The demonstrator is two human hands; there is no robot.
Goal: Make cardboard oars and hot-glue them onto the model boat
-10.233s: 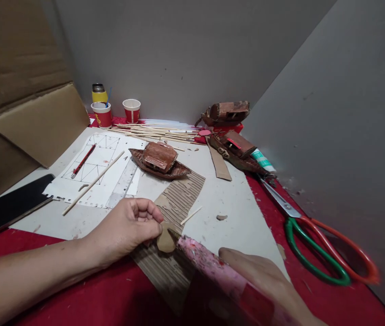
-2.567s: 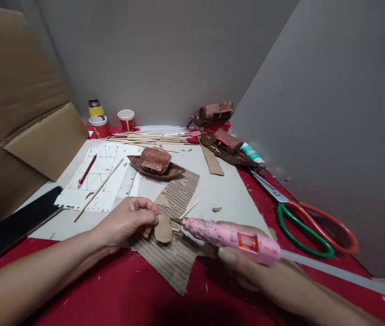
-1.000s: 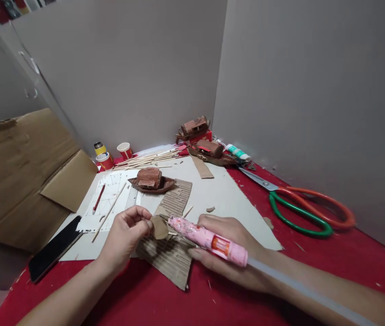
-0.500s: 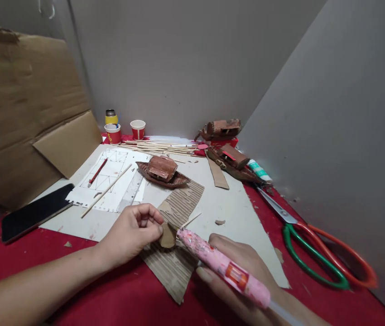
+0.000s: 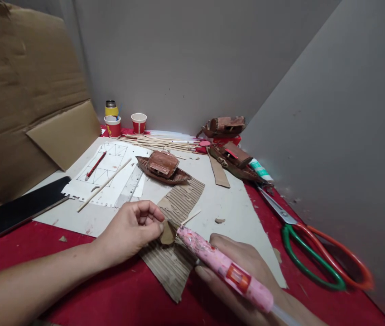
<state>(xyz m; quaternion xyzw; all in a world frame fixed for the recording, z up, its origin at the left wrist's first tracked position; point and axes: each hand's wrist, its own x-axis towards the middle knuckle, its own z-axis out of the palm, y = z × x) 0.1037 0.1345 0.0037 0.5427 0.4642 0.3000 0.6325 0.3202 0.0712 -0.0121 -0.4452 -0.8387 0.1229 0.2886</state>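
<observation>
My left hand (image 5: 129,230) pinches a small rounded cardboard piece (image 5: 167,234) just above a strip of corrugated cardboard (image 5: 174,260). My right hand (image 5: 247,271) grips a pink hot glue gun (image 5: 223,267) with a clear glue stick at its back. The gun's nozzle touches the edge of the small piece. A brown cardboard boat model (image 5: 163,167) sits behind the hands on a pale board (image 5: 236,203).
Large green and orange scissors (image 5: 311,244) lie at the right. Two more boat models (image 5: 233,158), a glue tube (image 5: 260,170), wooden sticks (image 5: 158,140), two paper cups (image 5: 139,122), a ruler (image 5: 129,188), a drawing sheet (image 5: 104,174), a phone (image 5: 26,206) and big cardboard (image 5: 26,99) surround the board.
The view shifted as my head moved. The glue gun's nozzle has stayed against the small cardboard piece, which my left hand tilted up slightly off the corrugated strip.
</observation>
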